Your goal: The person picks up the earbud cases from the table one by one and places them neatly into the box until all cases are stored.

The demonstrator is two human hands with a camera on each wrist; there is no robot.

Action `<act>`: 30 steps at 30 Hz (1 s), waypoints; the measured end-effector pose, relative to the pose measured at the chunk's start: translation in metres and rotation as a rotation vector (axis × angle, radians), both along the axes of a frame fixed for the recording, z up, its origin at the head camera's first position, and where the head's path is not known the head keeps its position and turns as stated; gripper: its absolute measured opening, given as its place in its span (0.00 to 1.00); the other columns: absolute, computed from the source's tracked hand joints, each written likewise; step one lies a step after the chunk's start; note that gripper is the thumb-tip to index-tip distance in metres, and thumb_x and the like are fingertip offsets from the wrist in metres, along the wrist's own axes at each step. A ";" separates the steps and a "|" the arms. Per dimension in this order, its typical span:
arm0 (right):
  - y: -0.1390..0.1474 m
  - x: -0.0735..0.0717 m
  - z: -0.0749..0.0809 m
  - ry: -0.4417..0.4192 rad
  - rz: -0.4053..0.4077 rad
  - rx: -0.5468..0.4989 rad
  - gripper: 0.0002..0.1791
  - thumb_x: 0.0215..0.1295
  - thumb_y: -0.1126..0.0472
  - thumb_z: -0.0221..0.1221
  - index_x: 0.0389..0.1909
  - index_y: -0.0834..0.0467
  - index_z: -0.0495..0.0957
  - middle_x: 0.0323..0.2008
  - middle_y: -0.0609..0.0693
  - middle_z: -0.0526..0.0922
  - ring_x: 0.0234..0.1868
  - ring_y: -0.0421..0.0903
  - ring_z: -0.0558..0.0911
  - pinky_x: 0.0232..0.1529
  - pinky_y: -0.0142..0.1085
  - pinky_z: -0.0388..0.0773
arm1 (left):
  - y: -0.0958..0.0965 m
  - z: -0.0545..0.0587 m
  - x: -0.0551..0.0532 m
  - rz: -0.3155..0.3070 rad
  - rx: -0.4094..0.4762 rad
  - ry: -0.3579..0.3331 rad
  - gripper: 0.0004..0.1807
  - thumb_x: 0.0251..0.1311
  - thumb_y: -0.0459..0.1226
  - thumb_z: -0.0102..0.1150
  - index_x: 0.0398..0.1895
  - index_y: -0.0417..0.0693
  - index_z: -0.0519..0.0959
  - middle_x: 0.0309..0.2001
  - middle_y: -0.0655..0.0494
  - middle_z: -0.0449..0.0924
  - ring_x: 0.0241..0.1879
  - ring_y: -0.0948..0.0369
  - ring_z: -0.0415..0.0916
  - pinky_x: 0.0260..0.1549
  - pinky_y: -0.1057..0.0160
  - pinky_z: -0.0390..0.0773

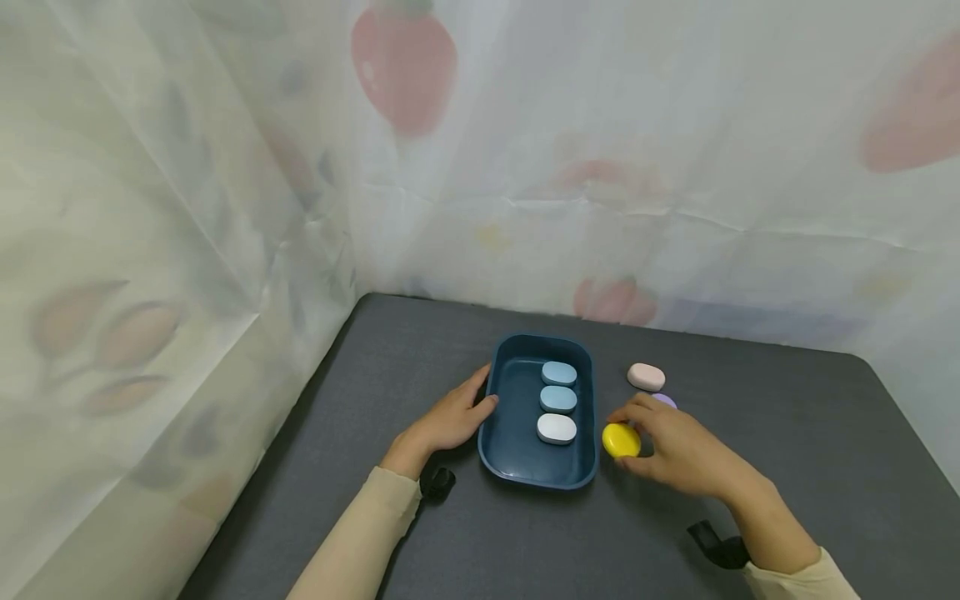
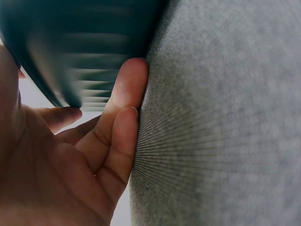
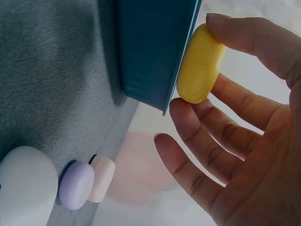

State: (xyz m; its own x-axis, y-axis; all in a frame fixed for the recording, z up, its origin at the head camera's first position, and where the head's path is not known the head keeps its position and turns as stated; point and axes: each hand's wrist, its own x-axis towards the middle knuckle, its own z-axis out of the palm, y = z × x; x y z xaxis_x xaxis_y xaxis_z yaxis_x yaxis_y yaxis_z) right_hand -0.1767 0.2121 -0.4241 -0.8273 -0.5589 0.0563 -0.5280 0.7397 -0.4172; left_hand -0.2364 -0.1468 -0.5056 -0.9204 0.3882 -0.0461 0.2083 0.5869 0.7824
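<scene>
My right hand point(image 1: 678, 450) pinches a yellow oval soap-like bar point(image 1: 621, 440) between thumb and fingers, just off the right wall of a dark blue tray point(image 1: 510, 467). In the right wrist view the yellow bar point(image 3: 200, 66) is held above the table, beside the tray's rim. My left hand point(image 1: 450, 417) rests against the tray's left side, thumb at the rim and fingers along the outer wall. Inside the tray, two light blue bars point(image 1: 558, 399) and a white bar point(image 1: 557, 428) lie in a column towards the right.
A pale pink bar point(image 1: 647, 377) lies right of the tray. Near it is a lavender bar point(image 3: 76, 185), partly hidden by my right hand in the head view. A white rounded piece point(image 3: 28, 186) shows in the right wrist view. Patterned curtains point(image 1: 480, 167) enclose the grey table point(image 1: 420, 333).
</scene>
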 end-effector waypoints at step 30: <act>-0.027 -0.004 0.005 0.021 0.024 -0.058 0.24 0.57 0.56 0.75 0.55 0.50 0.83 0.49 0.37 0.78 0.46 0.37 0.78 0.48 0.38 0.84 | -0.001 0.001 -0.001 -0.011 0.014 -0.005 0.36 0.80 0.48 0.45 0.86 0.60 0.46 0.84 0.60 0.50 0.82 0.57 0.49 0.79 0.45 0.55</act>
State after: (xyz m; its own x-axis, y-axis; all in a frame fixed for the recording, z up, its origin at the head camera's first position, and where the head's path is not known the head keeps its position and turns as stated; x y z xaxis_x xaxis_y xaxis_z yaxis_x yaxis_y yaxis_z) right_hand -0.1808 0.1846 -0.4196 -0.8117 -0.5742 0.1067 -0.5549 0.7014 -0.4474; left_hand -0.2371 -0.1475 -0.5051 -0.9158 0.3991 -0.0447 0.2111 0.5732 0.7918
